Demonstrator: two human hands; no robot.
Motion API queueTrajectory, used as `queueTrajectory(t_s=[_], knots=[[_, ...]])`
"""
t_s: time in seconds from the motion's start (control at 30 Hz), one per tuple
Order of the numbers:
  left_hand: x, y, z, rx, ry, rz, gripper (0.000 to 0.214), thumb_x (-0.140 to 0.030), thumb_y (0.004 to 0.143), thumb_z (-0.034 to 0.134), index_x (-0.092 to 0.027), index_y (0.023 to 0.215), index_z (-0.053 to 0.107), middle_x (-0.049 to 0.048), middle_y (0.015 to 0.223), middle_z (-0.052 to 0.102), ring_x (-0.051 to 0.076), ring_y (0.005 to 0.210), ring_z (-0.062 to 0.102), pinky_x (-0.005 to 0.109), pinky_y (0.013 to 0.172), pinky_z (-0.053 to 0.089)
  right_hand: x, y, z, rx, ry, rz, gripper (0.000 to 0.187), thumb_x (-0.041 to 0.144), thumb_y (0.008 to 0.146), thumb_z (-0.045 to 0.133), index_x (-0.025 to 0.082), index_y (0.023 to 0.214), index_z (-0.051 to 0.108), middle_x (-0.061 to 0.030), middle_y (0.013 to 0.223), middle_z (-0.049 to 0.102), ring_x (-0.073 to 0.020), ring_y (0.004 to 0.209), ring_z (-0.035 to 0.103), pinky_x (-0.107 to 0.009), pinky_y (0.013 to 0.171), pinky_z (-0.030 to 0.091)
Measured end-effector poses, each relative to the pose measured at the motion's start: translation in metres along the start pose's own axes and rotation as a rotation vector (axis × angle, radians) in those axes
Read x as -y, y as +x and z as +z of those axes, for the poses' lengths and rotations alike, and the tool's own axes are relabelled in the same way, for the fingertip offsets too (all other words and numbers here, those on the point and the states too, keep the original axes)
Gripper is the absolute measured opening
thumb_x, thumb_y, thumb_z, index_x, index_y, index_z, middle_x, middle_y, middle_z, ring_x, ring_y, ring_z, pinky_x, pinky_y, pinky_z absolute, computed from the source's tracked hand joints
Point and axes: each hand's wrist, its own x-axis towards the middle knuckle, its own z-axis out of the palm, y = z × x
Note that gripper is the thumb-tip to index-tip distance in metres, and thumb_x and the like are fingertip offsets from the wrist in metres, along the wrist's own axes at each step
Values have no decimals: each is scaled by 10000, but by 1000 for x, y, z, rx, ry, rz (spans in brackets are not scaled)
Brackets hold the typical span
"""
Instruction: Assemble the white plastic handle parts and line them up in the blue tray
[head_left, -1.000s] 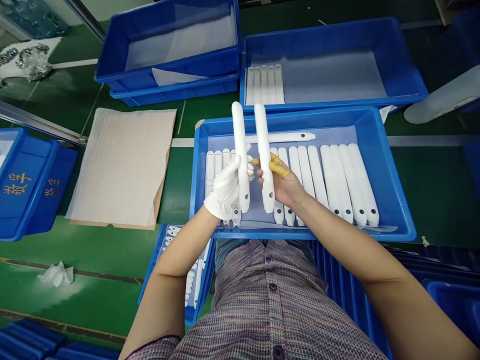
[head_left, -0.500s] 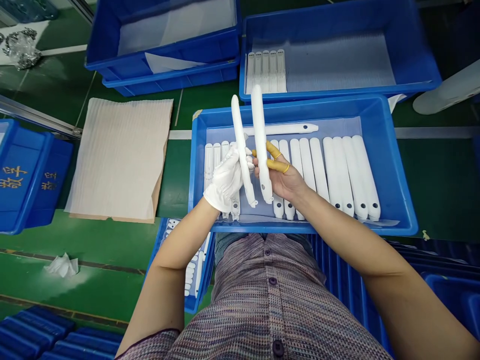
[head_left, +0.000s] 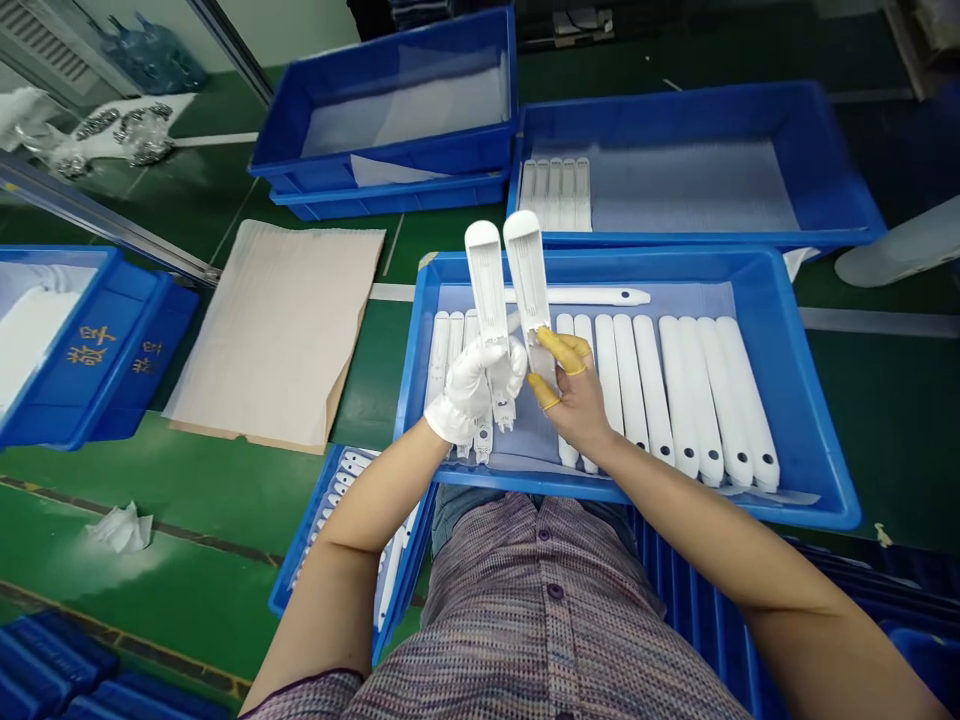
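Note:
My left hand (head_left: 466, 388), in a white glove, is closed around a long white plastic shell (head_left: 487, 285), whose hollow, ribbed inside faces me. A second white plastic shell (head_left: 527, 265) is gripped by my right hand (head_left: 583, 400), which wears yellow finger cots. The two shells stand nearly upright side by side, a narrow gap between their tops. Both are held above a blue bin (head_left: 821, 430). In it lie a row of smooth white shells (head_left: 686, 400) on the right, several ribbed ones (head_left: 439, 360) on the left, and one shell (head_left: 592, 296) crosswise at the back.
Behind stands another blue bin (head_left: 840, 170) with several white parts (head_left: 556, 195) at its left. Stacked blue bins (head_left: 285, 140) are at the back left. A foam-covered cardboard sheet (head_left: 277, 330) lies left; a lower bin (head_left: 281, 590) with white parts sits near my left arm.
Both shells have been turned so their ribbed insides face me; before, their smooth edges showed. They are closer together at the top. The camera view has shifted, showing more at the back.

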Motion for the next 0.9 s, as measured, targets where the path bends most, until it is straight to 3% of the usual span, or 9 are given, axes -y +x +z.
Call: queueTrajectory(t_s=[0.3,0.37,0.5,0.63,0.77,0.9], knots=[[-1,1,-2,65,31,26,419,-566,866,636,-174,719,636,21,572,559,129,471,519,273,466,403,1,0,0,-44,-99,-125,539,269,961,560,380,1488,532,-104,1261,544,-303,1237,563,-603,1101,510],[-8,2,-1,-37,46,72,403,-574,865,676,-177,797,663,-4,582,550,100,442,459,251,430,366,3,0,-2,-55,-130,-126,545,242,942,548,373,1470,548,-105,1251,552,-304,1204,579,-596,1067,533],[-30,5,-5,-358,11,308,383,-508,863,780,-214,1090,689,-74,568,482,52,408,360,190,393,319,1,-1,-7,-39,-239,-169,584,146,874,524,369,1404,625,-84,1184,570,-276,1103,626,-515,981,581],[-44,7,-11,-514,56,379,306,-455,865,809,-194,960,680,-101,491,398,44,395,372,158,396,383,-5,-2,-11,74,-441,-224,632,79,846,534,382,1387,655,-81,1194,577,-246,985,659,-426,804,615],[-47,4,-13,-589,125,312,314,-413,833,841,-190,806,622,-94,498,422,50,386,385,159,351,390,-8,-1,-12,90,-477,-331,706,38,832,550,400,1435,605,-70,1189,573,-222,935,658,-378,737,610],[-45,3,-21,-522,204,342,294,-398,845,808,-192,755,618,-68,528,471,56,429,433,169,428,445,-7,3,-13,63,-362,-383,743,8,830,541,409,1456,574,-48,1139,569,-211,995,654,-380,834,614]])
